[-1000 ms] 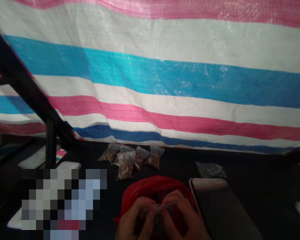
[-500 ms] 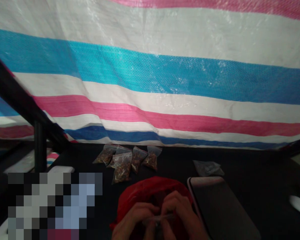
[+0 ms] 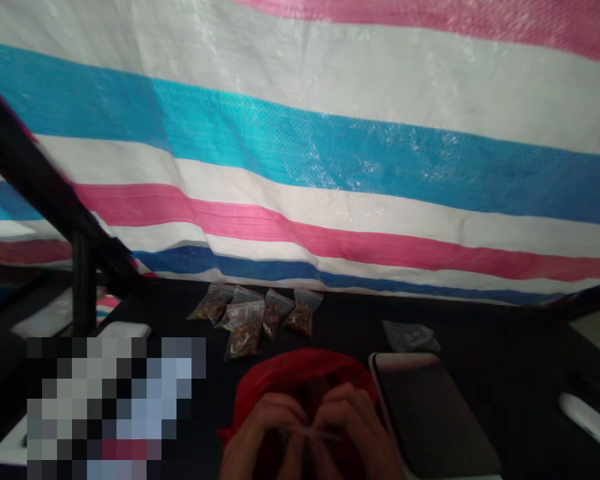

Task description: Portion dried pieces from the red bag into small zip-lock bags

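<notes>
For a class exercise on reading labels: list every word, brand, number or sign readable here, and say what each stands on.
None can be read. The clear plastic bag between the left hand and right hand shows no legible print, nor do the small filled bags or the dark tablet. The striped tarpaulin shows only stripes.

I log a tarpaulin (image 3: pixel 330 133) woven in horizontal bands of pink, white, turquoise-blue and navy. The surface (image 3: pixel 480 320) reads black. A red plastic bag (image 3: pixel 280 387) shows at front centre, with clear plastic film (image 3: pixel 320 432) colourless against it. The small clear bags (image 3: pixel 245 330) show reddish-brown contents. The tablet (image 3: pixel 430 427) is black with a pale pinkish edge, and the oblong object (image 3: pixel 587 420) at far right is white.
</notes>
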{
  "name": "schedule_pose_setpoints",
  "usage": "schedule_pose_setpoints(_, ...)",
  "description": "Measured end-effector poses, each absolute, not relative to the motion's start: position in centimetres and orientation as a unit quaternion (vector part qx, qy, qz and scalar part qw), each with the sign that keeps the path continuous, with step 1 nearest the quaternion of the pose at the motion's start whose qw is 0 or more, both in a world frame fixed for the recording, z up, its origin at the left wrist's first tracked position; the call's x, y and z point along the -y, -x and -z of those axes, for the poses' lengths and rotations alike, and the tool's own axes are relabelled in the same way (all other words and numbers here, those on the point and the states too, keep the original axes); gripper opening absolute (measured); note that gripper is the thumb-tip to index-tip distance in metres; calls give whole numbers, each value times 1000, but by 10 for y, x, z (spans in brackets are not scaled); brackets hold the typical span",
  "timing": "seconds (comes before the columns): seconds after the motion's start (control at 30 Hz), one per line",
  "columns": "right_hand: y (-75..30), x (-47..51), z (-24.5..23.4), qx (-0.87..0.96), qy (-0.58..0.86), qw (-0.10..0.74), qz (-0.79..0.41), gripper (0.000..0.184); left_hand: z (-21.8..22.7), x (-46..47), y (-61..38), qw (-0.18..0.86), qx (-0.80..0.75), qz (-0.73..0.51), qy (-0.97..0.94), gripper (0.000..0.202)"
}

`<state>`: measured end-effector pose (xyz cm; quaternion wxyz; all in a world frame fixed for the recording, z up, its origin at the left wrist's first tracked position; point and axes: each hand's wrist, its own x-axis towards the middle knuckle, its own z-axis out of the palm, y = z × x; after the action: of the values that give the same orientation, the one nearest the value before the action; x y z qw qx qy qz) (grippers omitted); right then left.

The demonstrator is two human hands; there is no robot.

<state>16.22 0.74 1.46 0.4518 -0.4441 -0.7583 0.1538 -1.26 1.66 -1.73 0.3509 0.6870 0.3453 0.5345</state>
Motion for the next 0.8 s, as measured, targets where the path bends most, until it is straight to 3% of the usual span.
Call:
schedule_pose_setpoints(0.33,-157,-6,-35,757,441,461,-139,20,-13,-11,6,300,-361,-562,-681,15)
schedule_pose_setpoints(0.8,-167,-11,-37,755,431,466,-165,8,-9,-16,11,235,-326,-564,-722,18)
